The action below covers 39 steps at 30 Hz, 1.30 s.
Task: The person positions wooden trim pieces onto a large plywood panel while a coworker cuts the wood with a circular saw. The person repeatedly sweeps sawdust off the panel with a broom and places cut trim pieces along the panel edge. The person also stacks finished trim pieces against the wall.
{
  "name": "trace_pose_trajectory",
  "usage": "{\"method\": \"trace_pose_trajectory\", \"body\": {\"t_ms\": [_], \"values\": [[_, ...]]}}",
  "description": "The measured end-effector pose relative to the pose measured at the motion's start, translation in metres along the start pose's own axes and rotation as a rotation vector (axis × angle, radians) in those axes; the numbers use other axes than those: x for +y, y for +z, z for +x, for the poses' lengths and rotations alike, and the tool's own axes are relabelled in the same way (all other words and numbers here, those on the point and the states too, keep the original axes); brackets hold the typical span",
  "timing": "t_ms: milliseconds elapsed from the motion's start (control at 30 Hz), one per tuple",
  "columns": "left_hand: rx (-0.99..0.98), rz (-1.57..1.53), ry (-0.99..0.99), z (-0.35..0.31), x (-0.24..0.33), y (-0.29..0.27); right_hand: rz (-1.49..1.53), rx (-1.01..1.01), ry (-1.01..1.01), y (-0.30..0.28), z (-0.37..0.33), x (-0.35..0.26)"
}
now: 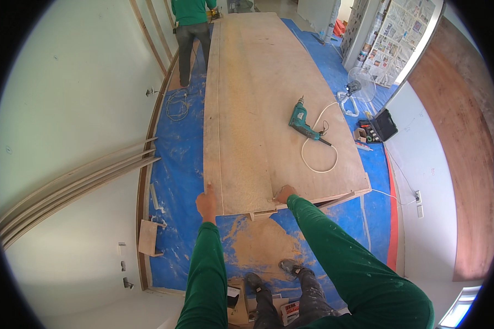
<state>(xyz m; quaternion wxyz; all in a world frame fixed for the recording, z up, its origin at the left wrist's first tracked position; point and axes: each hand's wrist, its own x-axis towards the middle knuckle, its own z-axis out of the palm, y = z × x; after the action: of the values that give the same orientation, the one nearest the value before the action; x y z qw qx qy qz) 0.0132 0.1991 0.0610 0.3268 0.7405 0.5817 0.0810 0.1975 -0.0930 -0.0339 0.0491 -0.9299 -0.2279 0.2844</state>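
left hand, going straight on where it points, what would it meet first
The left hand would meet the wooden panel, which it seems to touch; its top just ahead looks free, though depth is unclear.

newspaper sheets (399, 39) — print (too fine); box (291, 312) — lettering

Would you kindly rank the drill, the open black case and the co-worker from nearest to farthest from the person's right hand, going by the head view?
1. Drill: on the board, ahead of the right hand and slightly to its right.
2. Open black case: beyond the board's right side.
3. Co-worker: beside the board's far left side.
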Motion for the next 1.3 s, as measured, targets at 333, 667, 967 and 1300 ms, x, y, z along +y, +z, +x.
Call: {"method": "trace_pose_trajectory", "body": {"t_ms": [333,667,967,1300], "values": [[0.01,-0.008,0.01,0.001,-0.004,-0.004,-0.021,0.016,-0.005,-0.006,-0.008,-0.004],[-0.017,-0.019,0.032,0.005,-0.004,-0.009,-0.121,-0.022,-0.063,-0.01,-0.011,-0.008],[-0.08,0.037,0.027,0.007,-0.056,-0.006,-0.021,0.01,-0.078,-0.021,-0.024,-0.008],[-0.175,0.182,-0.131,-0.043,-0.147,-0.056,-0.392,0.009,-0.481,0.009,0.015,0.017]]}}
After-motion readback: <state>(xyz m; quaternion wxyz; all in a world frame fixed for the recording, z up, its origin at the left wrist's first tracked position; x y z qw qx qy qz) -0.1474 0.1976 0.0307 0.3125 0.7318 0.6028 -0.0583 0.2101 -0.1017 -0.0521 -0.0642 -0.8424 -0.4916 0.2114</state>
